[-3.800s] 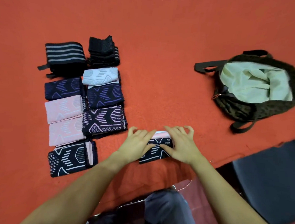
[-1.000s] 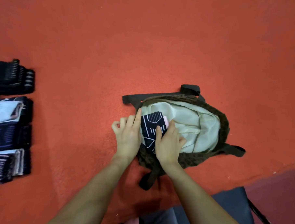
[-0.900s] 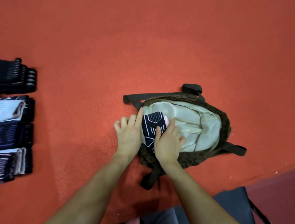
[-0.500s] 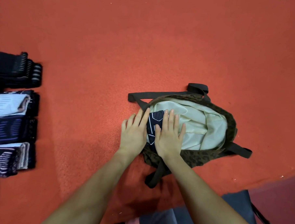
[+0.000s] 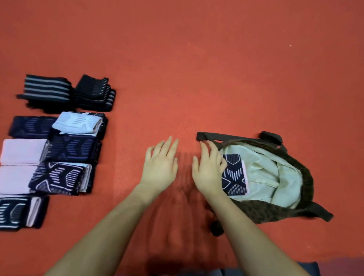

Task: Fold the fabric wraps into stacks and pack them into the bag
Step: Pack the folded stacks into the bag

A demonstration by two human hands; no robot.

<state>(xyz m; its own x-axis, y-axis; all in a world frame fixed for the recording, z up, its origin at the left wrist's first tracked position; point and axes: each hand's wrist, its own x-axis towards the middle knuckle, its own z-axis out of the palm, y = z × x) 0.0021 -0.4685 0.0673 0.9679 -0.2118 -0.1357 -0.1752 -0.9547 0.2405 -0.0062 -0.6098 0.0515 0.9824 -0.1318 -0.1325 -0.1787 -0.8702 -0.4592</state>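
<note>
One folded wrap [image 5: 234, 174] already lying in the bag [image 5: 286, 213], flat on the pale lining [image 5: 264, 179] at the mouth's 9 o'clock edge, dark with pale line pattern and a pink edge showing along its 3 o'clock side. Roughly ten more folded stacks [image 5: 51, 151] lined up in two columns on the red floor [image 5: 201, 65], well apart from the bag toward 9 o'clock; topmost pair black with grey stripes, the rest navy, pink and white.

Left hand [image 5: 160, 166] out over bare floor between stacks and bag, fingers straight and slightly spread, holding nothing. Right hand [image 5: 208, 172] at the bag's 9 o'clock rim, fingers loosely extended and apart, gripping nothing; hard to tell whether touching the rim or the wrap, though covering the wrap's near edge.

Judging by look: knitted elastic fabric, soft and light, no risk of breakage, but springy — likely to unfold or fan open if lifted by one layer. Best taken as a whole bundle, thumb under and fingers over, pinching across the short sides so every layer stays clamped; two hands for the thicker stacks. Grippy surface, little chance of slipping, more chance of snagging on a neighbour, since several stacks touch or overlap. Nearest candidate seemingly the navy-and-pink stack [image 5: 60, 178] at the right column's 6 o'clock end. Bag soft and floppy too, mouth wide open for now, so worth steadying its rim while sliding the next bundle in beside the first
</note>
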